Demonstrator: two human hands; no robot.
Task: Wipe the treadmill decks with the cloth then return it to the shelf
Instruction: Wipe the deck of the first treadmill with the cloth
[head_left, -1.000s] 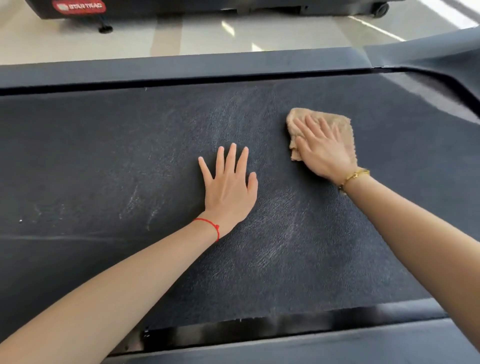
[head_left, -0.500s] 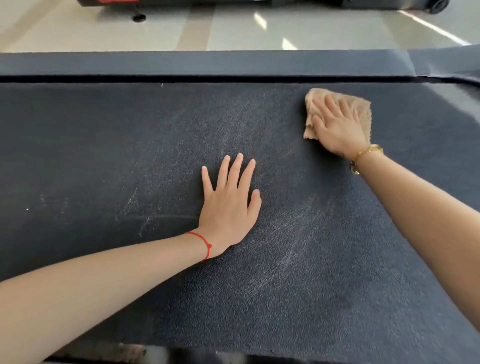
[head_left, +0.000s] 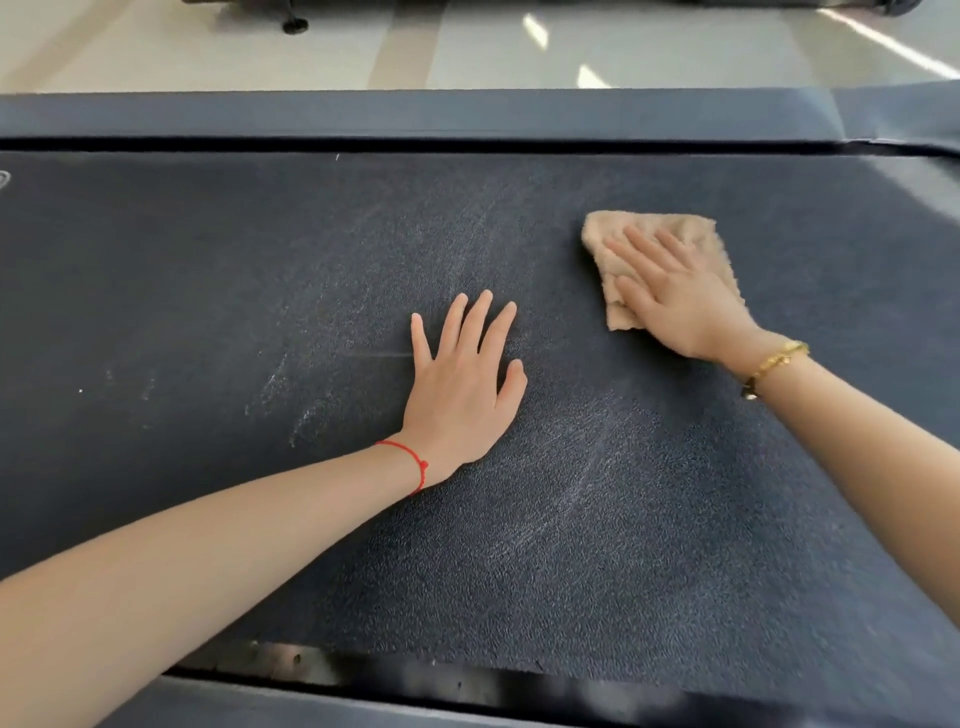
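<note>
Here right hand (head_left: 680, 301) presses cloth (head_left: 654, 228) flat on treadmill deck (head_left: 208, 291).

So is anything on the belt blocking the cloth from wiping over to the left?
Yes. The left hand rests flat on the treadmill belt, just left of the tan cloth under the right hand.
</note>
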